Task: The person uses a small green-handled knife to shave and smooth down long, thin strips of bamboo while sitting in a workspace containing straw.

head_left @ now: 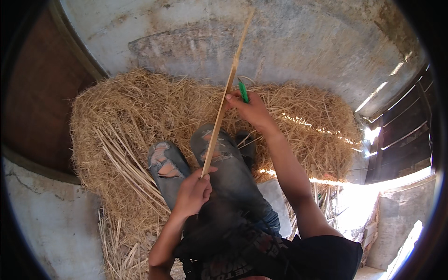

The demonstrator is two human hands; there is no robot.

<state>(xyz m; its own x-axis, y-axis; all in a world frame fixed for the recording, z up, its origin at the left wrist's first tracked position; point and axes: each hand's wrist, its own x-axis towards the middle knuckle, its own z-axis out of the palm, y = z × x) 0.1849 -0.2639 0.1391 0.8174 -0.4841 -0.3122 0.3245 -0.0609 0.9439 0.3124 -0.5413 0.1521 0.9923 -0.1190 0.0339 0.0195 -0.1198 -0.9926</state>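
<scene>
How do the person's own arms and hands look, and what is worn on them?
The left hand and right hand are bare, with no gloves or wristbands visible. Both forearms are uncovered. A short black sleeve shows on the right side.

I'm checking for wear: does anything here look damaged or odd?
Yes: the grey jeans are torn open at both knees, baring skin, though that may be their style. The wall beyond the straw is stained and patchy, which looks like wear. The long strip in the left hand shows no visible break.
</scene>
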